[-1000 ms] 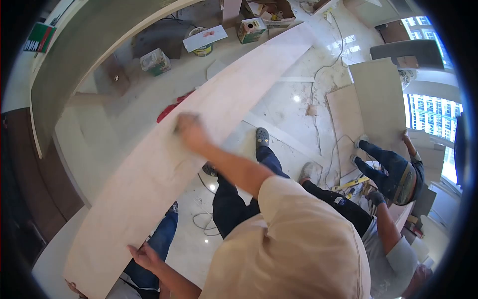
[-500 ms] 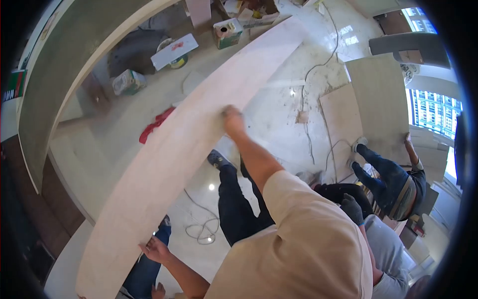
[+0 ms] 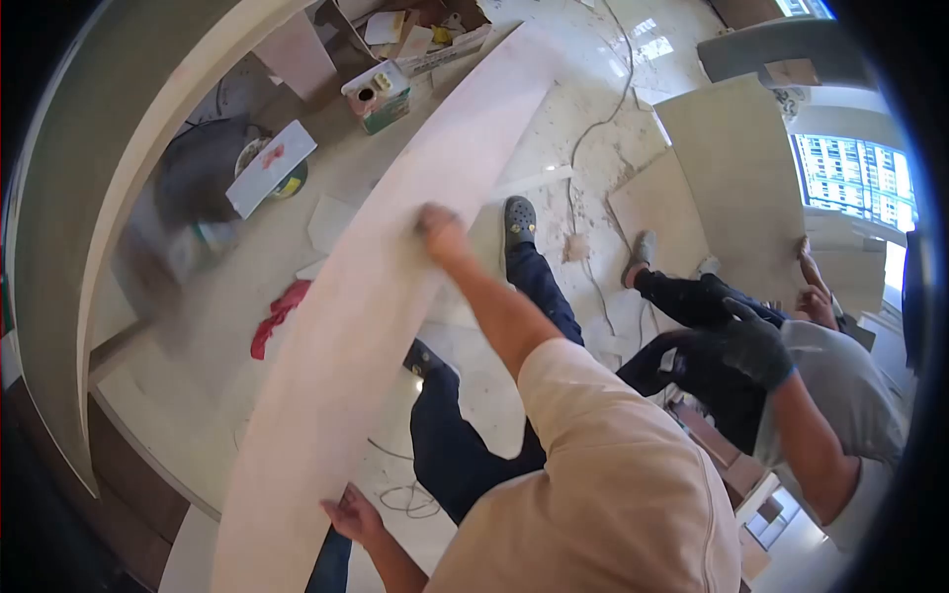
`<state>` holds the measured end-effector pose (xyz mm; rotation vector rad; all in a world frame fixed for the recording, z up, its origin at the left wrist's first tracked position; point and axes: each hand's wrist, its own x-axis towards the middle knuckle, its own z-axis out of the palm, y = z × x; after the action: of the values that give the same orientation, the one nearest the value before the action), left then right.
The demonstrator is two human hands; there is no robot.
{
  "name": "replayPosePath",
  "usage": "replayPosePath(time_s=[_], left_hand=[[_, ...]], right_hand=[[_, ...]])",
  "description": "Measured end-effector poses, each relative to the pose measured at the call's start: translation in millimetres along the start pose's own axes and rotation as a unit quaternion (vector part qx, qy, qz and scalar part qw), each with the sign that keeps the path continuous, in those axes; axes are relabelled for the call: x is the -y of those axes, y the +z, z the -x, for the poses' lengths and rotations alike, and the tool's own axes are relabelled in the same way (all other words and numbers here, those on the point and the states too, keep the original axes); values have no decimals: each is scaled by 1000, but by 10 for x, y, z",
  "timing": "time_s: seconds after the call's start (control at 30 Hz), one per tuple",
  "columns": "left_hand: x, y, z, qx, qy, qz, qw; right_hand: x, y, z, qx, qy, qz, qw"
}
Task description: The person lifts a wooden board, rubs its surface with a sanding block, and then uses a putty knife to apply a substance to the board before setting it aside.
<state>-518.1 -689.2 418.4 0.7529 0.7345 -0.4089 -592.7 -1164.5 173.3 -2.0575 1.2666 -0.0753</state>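
A long, pale, curved board [image 3: 341,326] stretches diagonally from the lower left to the upper middle of the head view. My right hand [image 3: 442,237] is closed, with its fingers curled against the board's face. Something dark shows at its fingertips, too blurred to name. Lower down, my left hand [image 3: 353,516] grips the board's near edge, and part of its fingers is hidden. My dark clog [image 3: 520,219] is planted on the floor just right of the board.
A gloved co-worker [image 3: 756,346] walks close on my right. Another large panel [image 3: 736,168] stands behind them. Across the board are a square can [image 3: 378,96], a red cloth [image 3: 280,316] and a blurred person [image 3: 178,208]. A cable [image 3: 578,148] trails over the floor.
My view has swung, and the board sits differently in it. One of my feet has stepped forward. The gloved co-worker has come further into view. Both my hands stay on the board.
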Motion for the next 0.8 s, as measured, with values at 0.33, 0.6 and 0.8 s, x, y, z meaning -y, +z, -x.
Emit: replayPosePath(time_s=[0.33, 0.6, 0.8], left_hand=[[1547, 462, -371, -76, 17, -27, 997], [2233, 789, -422, -105, -43, -2, 994], [3100, 1208, -689, -116, -68, -78, 988]], right_hand=[[-75, -15, -251, -51, -144, 134, 979], [-749, -438, -1320, -133, -86, 0, 987], [-600, -274, -1608, -114, -242, 172, 948]])
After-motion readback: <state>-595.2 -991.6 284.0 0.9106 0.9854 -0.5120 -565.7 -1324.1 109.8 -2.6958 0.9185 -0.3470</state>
